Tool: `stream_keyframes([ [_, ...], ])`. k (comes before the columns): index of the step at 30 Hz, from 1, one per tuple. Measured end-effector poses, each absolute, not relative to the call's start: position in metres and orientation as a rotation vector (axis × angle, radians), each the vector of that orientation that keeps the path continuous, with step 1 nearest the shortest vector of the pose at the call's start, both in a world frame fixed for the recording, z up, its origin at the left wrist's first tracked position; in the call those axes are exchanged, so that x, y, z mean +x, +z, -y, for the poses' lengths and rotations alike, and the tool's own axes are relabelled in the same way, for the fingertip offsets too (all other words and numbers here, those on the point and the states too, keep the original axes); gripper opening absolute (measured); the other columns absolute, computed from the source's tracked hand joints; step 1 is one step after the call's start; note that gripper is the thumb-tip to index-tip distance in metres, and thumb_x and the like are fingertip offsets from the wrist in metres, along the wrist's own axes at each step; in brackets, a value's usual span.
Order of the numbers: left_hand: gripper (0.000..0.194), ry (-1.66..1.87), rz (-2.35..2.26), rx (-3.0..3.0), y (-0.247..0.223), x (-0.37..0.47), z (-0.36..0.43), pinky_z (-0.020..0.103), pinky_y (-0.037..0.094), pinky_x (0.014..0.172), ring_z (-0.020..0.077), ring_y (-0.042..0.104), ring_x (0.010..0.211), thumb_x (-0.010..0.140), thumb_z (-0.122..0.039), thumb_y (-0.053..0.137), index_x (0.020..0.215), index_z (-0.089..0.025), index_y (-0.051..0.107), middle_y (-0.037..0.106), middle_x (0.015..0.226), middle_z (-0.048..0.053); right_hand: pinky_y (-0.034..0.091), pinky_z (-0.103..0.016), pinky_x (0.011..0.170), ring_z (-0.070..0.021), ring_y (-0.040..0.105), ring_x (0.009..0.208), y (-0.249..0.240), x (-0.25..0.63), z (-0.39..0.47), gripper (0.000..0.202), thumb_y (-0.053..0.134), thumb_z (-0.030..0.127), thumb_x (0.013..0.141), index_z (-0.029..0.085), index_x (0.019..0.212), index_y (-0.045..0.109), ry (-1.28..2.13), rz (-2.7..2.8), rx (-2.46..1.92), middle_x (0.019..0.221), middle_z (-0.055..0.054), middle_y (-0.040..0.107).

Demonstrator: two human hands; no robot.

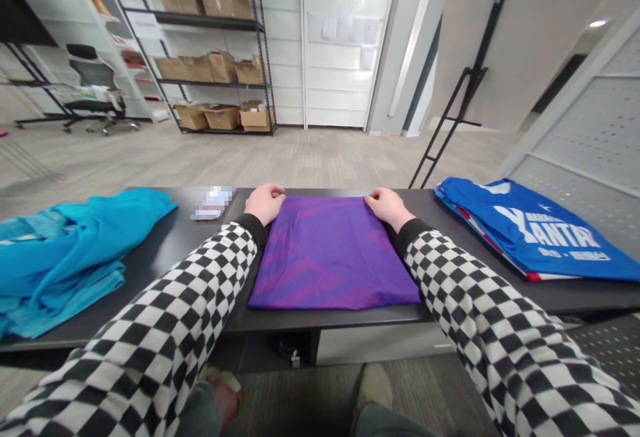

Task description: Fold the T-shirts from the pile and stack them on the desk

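A purple garment (335, 257) with magenta streaks lies folded into a flat, near-rectangular shape on the dark table (165, 257) in front of me. My left hand (266, 203) pinches its far left corner, fingers closed on the cloth. At the far right corner, my right hand (387, 206) grips the cloth between thumb and fingers. Both forearms, in black-and-white checked sleeves, reach along the garment's sides. The fingertips beneath the fabric are hidden.
Rumpled turquoise clothing (100, 243) is heaped on the table's left. A blurred-out flat item (214, 202) lies near the far edge. Folded blue shirts (535, 223) with white lettering are stacked at the right. Beyond stands a shelf rack (210, 20) with cardboard boxes.
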State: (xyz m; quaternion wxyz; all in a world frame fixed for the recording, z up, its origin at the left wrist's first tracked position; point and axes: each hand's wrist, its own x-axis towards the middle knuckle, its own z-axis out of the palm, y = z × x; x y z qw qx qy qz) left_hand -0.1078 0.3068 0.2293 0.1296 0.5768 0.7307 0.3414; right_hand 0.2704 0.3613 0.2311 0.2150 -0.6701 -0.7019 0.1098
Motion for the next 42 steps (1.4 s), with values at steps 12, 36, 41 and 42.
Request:
stream_keyframes([
  [12,0.031,0.987,-2.202,1.770,0.228,-0.100,-0.300,0.047,0.049,0.116,0.0339,0.074,0.125,0.098,-0.027,0.079,0.129,-0.024,0.081,0.085,0.119,0.010,0.055,-0.048,0.111,-0.0358,0.077,0.121,0.230,0.269,-0.359,0.023,0.070,0.040,0.108,0.022,0.106,0.084,0.262,1.934,-1.907,0.122,-0.015,0.086],
  [36,0.062,0.373,-1.554,2.740,0.220,-0.122,-0.022,0.055,0.040,0.141,0.0315,0.054,0.167,0.115,-0.051,0.065,0.175,-0.034,0.059,0.057,0.179,0.006,0.051,-0.068,0.132,-0.0383,0.062,0.160,0.196,0.377,-0.088,0.068,0.083,0.040,0.105,0.037,0.169,0.063,0.036,2.509,-1.065,0.171,-0.010,0.066],
  [41,0.044,0.637,-1.610,2.815,0.200,-0.118,-0.014,0.057,0.059,0.119,0.0352,0.074,0.142,0.110,-0.037,0.072,0.153,-0.031,0.079,0.078,0.156,0.009,0.065,-0.059,0.110,-0.0378,0.079,0.135,0.184,0.371,-0.086,0.036,0.082,0.025,0.103,0.030,0.139,0.081,-0.126,2.392,-0.970,0.145,-0.012,0.083],
  [42,0.041,0.684,-1.610,2.822,0.198,-0.116,-0.011,0.056,0.061,0.114,0.0348,0.076,0.135,0.109,-0.031,0.071,0.148,-0.030,0.082,0.081,0.151,0.010,0.066,-0.057,0.106,-0.0368,0.081,0.129,0.184,0.369,-0.084,0.031,0.081,0.023,0.103,0.029,0.134,0.082,-0.141,2.383,-0.948,0.141,-0.012,0.085],
])
